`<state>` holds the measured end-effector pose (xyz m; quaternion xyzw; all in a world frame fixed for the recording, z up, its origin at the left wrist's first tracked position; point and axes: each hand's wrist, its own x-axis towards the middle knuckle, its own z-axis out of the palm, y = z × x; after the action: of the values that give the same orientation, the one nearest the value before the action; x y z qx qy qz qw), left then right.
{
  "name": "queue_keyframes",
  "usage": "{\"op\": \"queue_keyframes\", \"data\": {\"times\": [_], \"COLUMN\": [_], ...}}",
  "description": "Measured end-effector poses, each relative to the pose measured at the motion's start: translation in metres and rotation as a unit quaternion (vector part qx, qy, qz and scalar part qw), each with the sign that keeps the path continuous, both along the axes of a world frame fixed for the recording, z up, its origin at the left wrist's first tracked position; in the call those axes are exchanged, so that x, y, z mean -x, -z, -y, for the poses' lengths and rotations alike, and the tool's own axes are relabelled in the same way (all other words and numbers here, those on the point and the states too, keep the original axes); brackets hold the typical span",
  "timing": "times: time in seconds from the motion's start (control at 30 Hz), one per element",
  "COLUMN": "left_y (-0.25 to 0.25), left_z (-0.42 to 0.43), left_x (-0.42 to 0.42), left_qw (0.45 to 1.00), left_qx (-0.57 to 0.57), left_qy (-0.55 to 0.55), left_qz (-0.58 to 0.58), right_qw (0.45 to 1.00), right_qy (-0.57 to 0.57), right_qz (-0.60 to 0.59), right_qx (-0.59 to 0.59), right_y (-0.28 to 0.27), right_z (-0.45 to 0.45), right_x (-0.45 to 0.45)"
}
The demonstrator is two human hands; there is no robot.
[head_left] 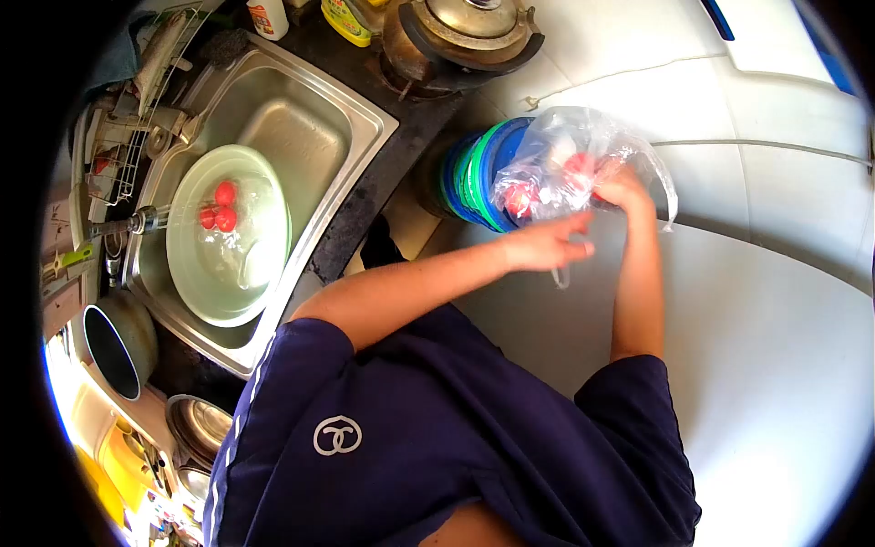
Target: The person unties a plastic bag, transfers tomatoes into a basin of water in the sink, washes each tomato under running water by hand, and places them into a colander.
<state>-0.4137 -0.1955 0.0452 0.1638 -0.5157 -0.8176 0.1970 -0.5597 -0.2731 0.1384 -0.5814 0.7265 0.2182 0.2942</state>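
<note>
My right hand [623, 186] is inside a clear plastic bag [545, 164], its fingers curled around a red tomato [580, 168]. Another tomato [521, 198] shows through the film at the bag's left side. Just below the bag, my left hand [550, 244] has its fingers stretched out and apart, holding nothing. The bag rests over a blue and green bucket-like stack [483, 175]. Several tomatoes [224, 217] sit in water in a pale green basin [180, 264], under a running tap [141, 221].
The basin stands in a steel sink [314, 118]. A lidded pot [465, 41] is on the stove behind it. A dish rack [150, 100] is at the upper left, and a dark pot [118, 351] is at the left. A white surface [756, 356] extends to my right.
</note>
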Motion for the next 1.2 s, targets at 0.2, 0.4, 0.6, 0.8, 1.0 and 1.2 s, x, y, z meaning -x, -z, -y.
{"op": "queue_keyframes", "data": {"times": [0.2, 0.4, 0.6, 0.8, 1.0, 1.2], "left_y": [0.009, 0.009, 0.020, 0.012, 0.014, 0.055], "left_z": [0.037, 0.044, 0.037, 0.015, -0.020, -0.062], "left_x": [-0.007, 0.000, -0.018, -0.045, -0.151, -0.279], "left_qw": [0.936, 0.896, 0.893, 0.880, 0.875, 0.802], "left_qx": [-0.337, -0.422, -0.426, -0.453, -0.447, -0.425], "left_qy": [-0.101, -0.099, -0.080, -0.064, -0.070, -0.400], "left_qz": [-0.029, -0.091, -0.120, -0.130, -0.174, -0.129], "right_qw": [0.972, 0.963, 0.905, 0.866, 0.953, 0.957], "right_qy": [0.112, 0.131, 0.234, 0.318, 0.068, -0.221], "right_qz": [0.190, 0.231, 0.353, 0.370, 0.236, 0.098], "right_qx": [0.075, -0.048, 0.040, 0.110, 0.178, 0.163], "right_y": [0.004, -0.010, 0.001, 0.079, 0.184, 0.198], "right_z": [-0.016, -0.020, -0.030, -0.013, -0.020, -0.021], "right_x": [0.048, -0.009, -0.001, 0.032, 0.048, 0.060]}}
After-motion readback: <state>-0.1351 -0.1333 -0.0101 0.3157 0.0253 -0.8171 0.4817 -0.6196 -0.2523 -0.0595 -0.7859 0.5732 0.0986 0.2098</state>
